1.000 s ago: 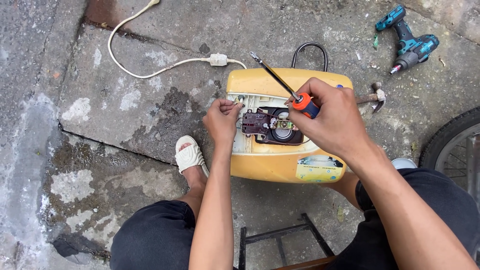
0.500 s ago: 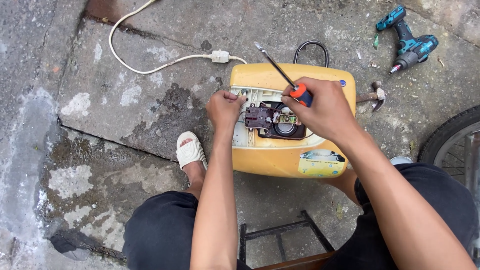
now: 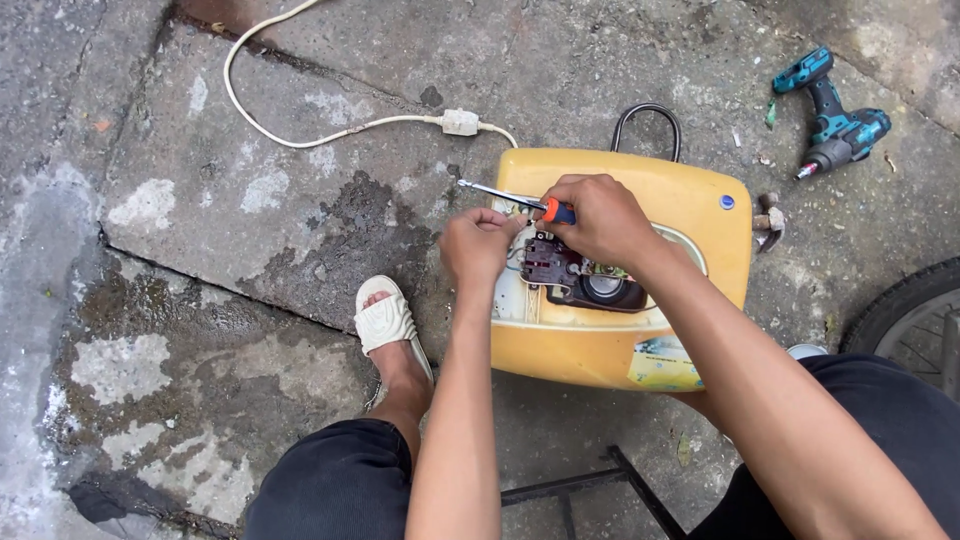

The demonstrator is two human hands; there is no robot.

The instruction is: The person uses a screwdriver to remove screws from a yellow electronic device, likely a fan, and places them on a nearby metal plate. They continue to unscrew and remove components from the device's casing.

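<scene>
A yellow appliance casing lies on the concrete with its inside open, showing a dark switch block and a round black part. My right hand grips a screwdriver with an orange and blue handle; its metal shaft points left, out over the casing's left edge. My left hand is closed at the casing's left rim, fingertips pinching at something small beside the switch block; what it pinches is hidden.
A white power cord with an inline switch runs from the casing across the ground. A blue cordless drill lies at the upper right. A tyre sits at the right edge, my sandalled foot to the left, a black metal frame below.
My right hand has swung the screwdriver from pointing up and left to lying nearly level, tip to the left. Both hands stay over the casing's open inside.
</scene>
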